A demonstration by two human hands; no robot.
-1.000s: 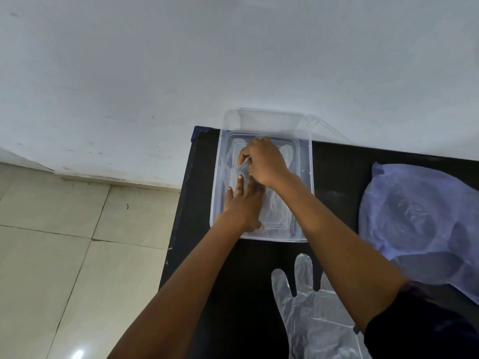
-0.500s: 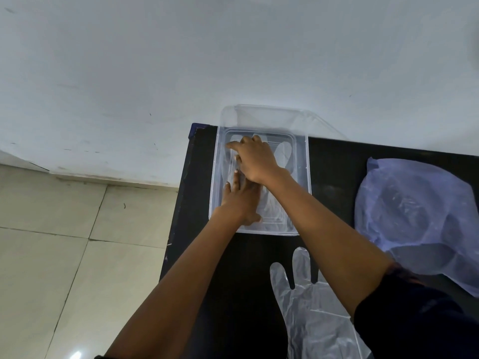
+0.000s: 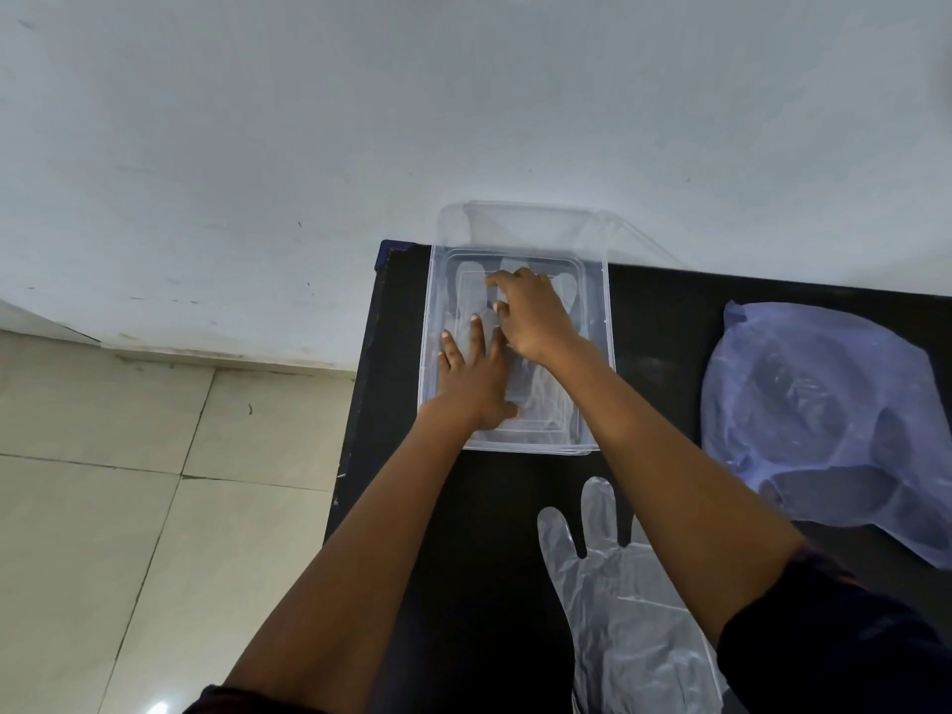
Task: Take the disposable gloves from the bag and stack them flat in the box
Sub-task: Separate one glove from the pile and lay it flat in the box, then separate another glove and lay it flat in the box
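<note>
A clear plastic box [image 3: 597,322] sits at the far left corner of the black table. A transparent disposable glove [image 3: 466,280] lies flat inside it, fingers pointing away. My left hand [image 3: 471,376] rests flat on the glove's near part, fingers spread. My right hand [image 3: 530,314] presses on the glove further in, fingers curled down onto the film. Another clear glove [image 3: 613,579] lies flat on the table near me, partly under my right forearm. The bluish translucent bag [image 3: 834,420] lies crumpled at the right.
The black table [image 3: 659,322] ends at its left edge [image 3: 360,404], beyond which is tiled floor [image 3: 103,507]. A clear lid [image 3: 530,224] leans against the white wall behind the box.
My right hand slid from the box's middle toward its far end over the glove. My left hand stayed pressed on the near part, and its fingers spread out.
</note>
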